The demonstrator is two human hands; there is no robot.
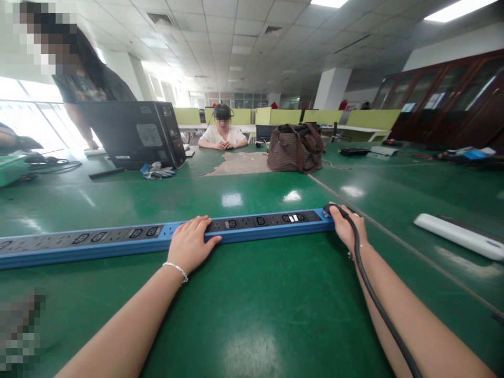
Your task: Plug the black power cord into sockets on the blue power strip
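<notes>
A long blue power strip (252, 233) with black sockets along its top lies across the green table. My left hand (191, 239) is laid over its middle, fingers across the top and thumb on the near edge, gripping it. At the strip's right end, my right hand (348, 228) is closed around a black plug (331, 208). The plug's metal prongs point toward the strip's end socket; whether they enter it I cannot tell. From the plug, a thick black cable (360, 262) runs back along my right forearm.
A black computer case (134, 134) stands at the back left, with gloves (157, 170) beside it. A brown bag (295, 147) sits beyond the strip. A white bar-shaped object (459, 236) lies to the right. One person (223, 134) sits opposite; another stands at left.
</notes>
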